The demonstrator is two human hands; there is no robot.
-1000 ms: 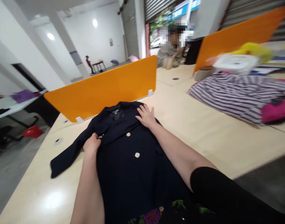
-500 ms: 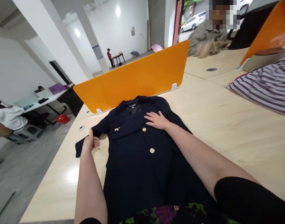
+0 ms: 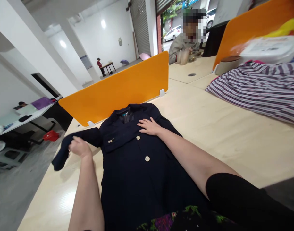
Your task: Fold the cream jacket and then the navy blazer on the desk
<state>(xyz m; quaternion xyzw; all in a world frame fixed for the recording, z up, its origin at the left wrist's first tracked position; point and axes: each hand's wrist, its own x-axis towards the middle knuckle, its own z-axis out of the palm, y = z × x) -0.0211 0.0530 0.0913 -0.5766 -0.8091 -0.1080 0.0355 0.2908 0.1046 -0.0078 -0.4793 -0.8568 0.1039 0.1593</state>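
jacket (image 3: 137, 166) lies face up, buttoned, at the table's (image 3: 233, 141) near edge; left hand (image 3: 78, 147) grips the sleeve (image 3: 65, 150), lifted off the table; right hand (image 3: 148, 126) pressed flat on the chest, grasping nothing; folding looks barely begun, no fold laid yet

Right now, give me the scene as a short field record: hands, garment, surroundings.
left hand: closed on the sleeve, raised off the table
right hand: flat, palm down on the jacket chest
jacket: navy, front up, gold buttons, collar toward the orange divider
table: light wood
right side: striped cloth
beyond divider: a person seated
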